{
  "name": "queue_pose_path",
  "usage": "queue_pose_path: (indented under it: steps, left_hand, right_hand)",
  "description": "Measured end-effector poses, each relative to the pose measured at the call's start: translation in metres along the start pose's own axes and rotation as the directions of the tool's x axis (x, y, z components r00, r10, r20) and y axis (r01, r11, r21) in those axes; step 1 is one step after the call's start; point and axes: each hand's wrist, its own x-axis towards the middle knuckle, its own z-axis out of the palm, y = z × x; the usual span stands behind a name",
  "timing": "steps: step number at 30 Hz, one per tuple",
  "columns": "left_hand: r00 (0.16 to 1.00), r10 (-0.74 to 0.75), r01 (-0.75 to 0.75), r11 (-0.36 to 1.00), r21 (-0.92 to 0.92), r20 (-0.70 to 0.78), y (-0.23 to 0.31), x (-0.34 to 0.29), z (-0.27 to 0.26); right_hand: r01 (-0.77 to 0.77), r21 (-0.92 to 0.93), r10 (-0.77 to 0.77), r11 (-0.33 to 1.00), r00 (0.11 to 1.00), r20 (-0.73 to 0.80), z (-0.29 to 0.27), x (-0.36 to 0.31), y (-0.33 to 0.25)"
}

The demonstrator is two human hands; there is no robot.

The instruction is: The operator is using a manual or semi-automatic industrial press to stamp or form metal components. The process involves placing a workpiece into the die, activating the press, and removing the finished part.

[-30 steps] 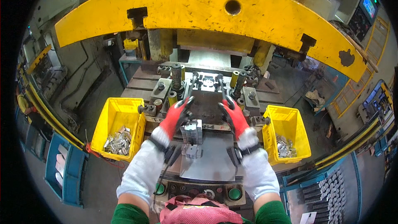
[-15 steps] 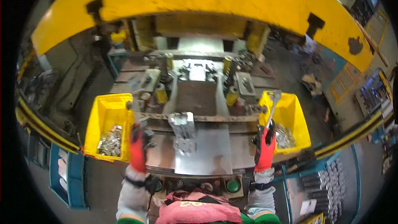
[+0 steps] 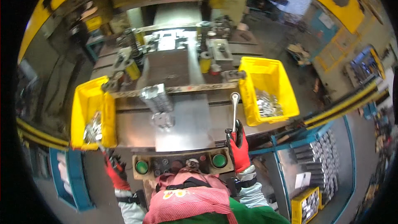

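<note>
Gloved in red and black, my right hand (image 3: pixel 239 153) is closed around the handle of a long silver ratchet wrench (image 3: pixel 235 108). Its round head points away from me, beside the right yellow bin (image 3: pixel 286 87). My left hand (image 3: pixel 116 172), gloved alike, is low at the near edge of the left yellow bin (image 3: pixel 78 116). Its fingers look curled around something small and greyish that I cannot make out. Both bins hold shiny metal pieces. A stack of metal parts (image 3: pixel 156 98) stands on the steel plate (image 3: pixel 188 130), with another flat metal part (image 3: pixel 162 120) just nearer to me.
A press die (image 3: pixel 168 64) with yellow cylinders lies beyond the plate, under a yellow machine frame (image 3: pixel 348 4). Nearest me is a control panel with two green buttons (image 3: pixel 219 161). At the right, a blue-framed rack (image 3: pixel 286 174) carries rows of metal parts.
My left hand has dropped back from beside the plate to below the left bin. My right hand, still gripping the wrench, has shifted left. The whole view has turned and shifted.
</note>
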Motion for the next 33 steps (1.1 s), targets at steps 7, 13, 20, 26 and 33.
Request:
queue_pose_path:
  steps: [7, 13, 20, 26, 33]
  left_hand:
    - [0.986, 0.122, -0.126, 0.991, 0.034, 0.117, -0.014, -0.021, -0.007]
    - [1.0, -0.006, 0.005, 1.0, -0.007, -0.015, -0.002, -0.072, -0.001]
    - [0.994, -0.051, 0.052, 0.999, 0.004, -0.098, -0.008, -0.05, -0.028]
    - [0.999, -0.017, 0.019, 0.998, -0.068, 0.033, -0.006, -0.013, -0.026]
    - [0.959, 0.043, -0.074, 0.992, 0.104, 0.279, 0.023, 0.02, 0.0]
  right_hand:
    - [-0.326, 0.11, 0.261, 0.939, 0.884, 0.387, 0.024, -0.016, 0.008]
    - [-0.379, 0.05, 0.311, 0.924, 0.821, 0.479, 0.013, -0.027, 0.034]
    - [-0.105, -0.12, 0.151, 0.987, 0.847, 0.509, 0.043, -0.019, 0.035]
    - [-0.322, 0.032, 0.255, 0.946, 0.802, 0.541, 0.084, -0.034, 0.027]
    - [-0.294, -0.051, 0.282, 0.954, 0.829, 0.484, 0.138, -0.053, 0.009]
